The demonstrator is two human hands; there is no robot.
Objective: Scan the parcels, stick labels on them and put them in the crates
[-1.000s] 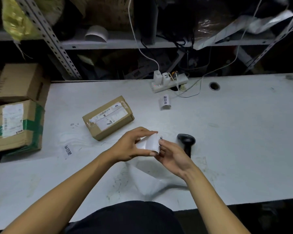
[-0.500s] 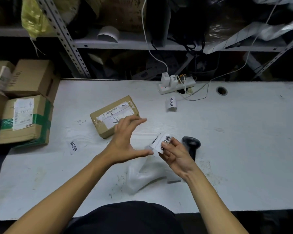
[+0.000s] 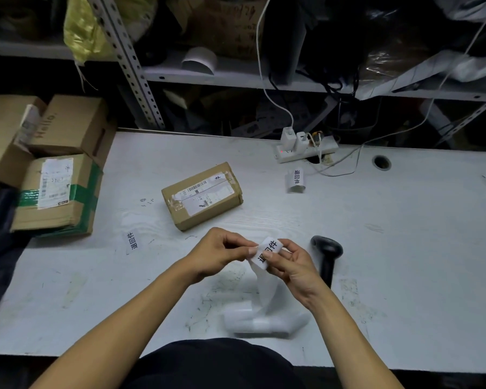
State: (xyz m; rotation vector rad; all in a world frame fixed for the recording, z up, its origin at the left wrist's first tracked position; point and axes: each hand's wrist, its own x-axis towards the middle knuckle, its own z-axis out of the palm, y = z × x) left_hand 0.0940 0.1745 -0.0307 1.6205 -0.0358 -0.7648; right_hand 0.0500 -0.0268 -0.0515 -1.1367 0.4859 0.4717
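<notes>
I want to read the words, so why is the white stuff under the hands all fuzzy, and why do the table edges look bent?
Head view: the label pinched by the left hand and right hand is sharp enough to show its print; the backing strip hanging below is smeared by motion blur; the wide lens bows the table edges; the shelves behind sit in deep shadow.

"退回件" on the held label (image 3: 267,250); "Hello." on a box (image 3: 68,122).

Parcel (image 3: 202,195) mid-table (image 3: 404,234), stacked boxes (image 3: 54,164) at left edge. Scanner (image 3: 326,255) lying right of hands, loose label (image 3: 132,240) to their left, another (image 3: 295,179) before power strip (image 3: 306,148) at back edge.
</notes>
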